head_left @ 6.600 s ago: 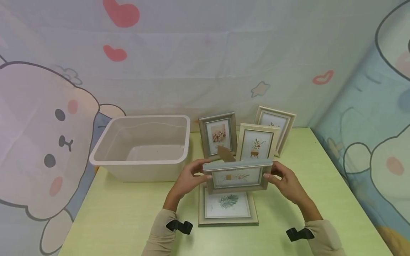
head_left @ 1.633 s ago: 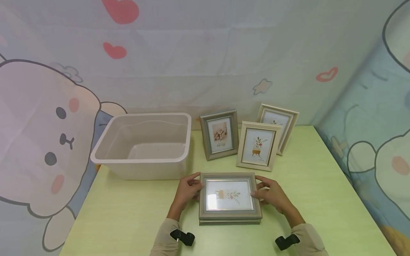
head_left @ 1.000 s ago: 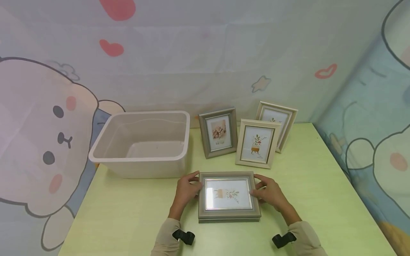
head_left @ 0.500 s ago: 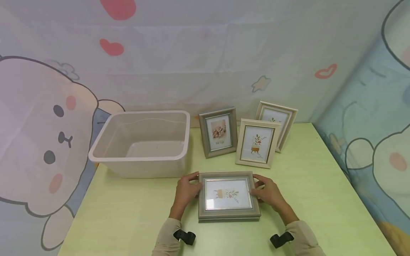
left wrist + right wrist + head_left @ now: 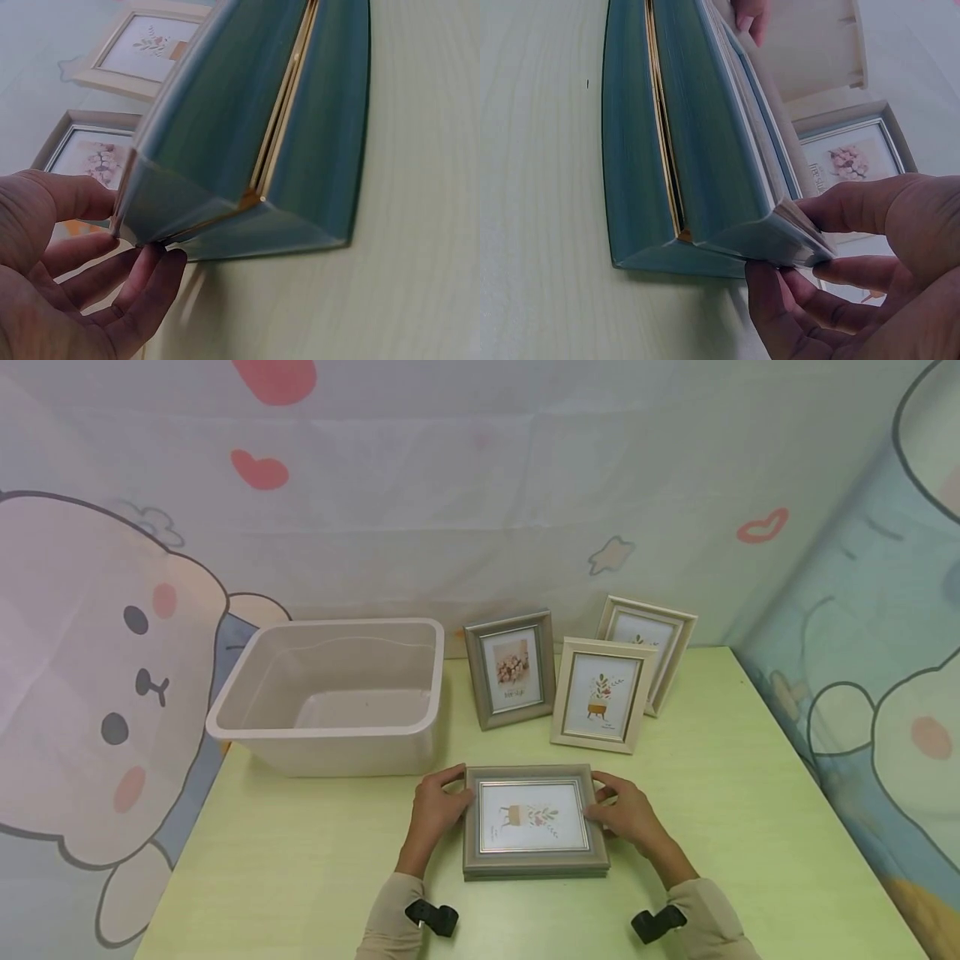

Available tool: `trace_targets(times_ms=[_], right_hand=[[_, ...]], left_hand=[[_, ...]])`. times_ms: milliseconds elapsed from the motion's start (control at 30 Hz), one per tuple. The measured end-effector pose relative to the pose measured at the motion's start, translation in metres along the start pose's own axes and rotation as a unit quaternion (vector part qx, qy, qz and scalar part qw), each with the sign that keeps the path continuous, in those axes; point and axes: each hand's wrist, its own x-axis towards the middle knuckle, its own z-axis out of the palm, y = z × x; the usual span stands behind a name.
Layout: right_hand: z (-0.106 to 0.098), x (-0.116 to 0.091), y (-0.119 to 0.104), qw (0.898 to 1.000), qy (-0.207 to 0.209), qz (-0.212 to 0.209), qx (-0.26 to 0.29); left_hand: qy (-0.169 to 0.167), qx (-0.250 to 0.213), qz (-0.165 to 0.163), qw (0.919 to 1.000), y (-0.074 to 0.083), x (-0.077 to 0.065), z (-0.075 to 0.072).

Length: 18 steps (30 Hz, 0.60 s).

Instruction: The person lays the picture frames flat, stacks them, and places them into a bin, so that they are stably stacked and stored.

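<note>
A grey-brown picture frame [image 5: 536,860] with a potted-plant print lies face up, sideways to me, on a second picture frame [image 5: 319,150]. Their edges nearly line up, and the lower one's picture is hidden. My left hand [image 5: 435,810] holds the upper frame's left side, thumb on top and fingers curled at its edge. On the opposite side, my right hand [image 5: 628,810] pinches it the same way. From the right wrist camera, the fingertips [image 5: 765,289] of that hand appear right by the seam between the two frames.
Behind the stack stand a grey-brown frame [image 5: 512,668] with a flower photo and a cream frame [image 5: 602,697]. Another cream frame [image 5: 663,647] stands partly behind the latter. A beige plastic bin [image 5: 337,752] sits at the back left, near the patterned cloth backdrop [image 5: 480,510].
Both hands have lowered the upper frame from a raised, tilted pose flat onto the palm-leaf frame, covering it. Over the last second it has shifted only slightly, the edges lining up more closely.
</note>
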Motion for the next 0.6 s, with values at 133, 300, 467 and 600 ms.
trace_targets(times_ms=[133,300,467,600], right_hand=[[-0.0001,-0.0006,0.0000,1.000,-0.002,0.000,0.003],[0.0007,0.0004,0.0043,1.000,-0.007,-0.002,0.008],[0.0003,0.0028,0.0064,1.000,-0.011,-0.002,0.010],[-0.0013,0.0036,0.0052,1.000,-0.012,-0.004,0.015]], left_hand=[[0.001,-0.001,0.005,1.0000,-0.0008,0.0009,0.0000],[-0.001,-0.009,0.009,0.9999,-0.0052,0.0018,0.0007],[0.002,-0.015,0.025,0.9996,-0.0089,0.0029,0.0014],[-0.004,-0.029,0.024,0.9993,-0.0074,0.0035,0.0008]])
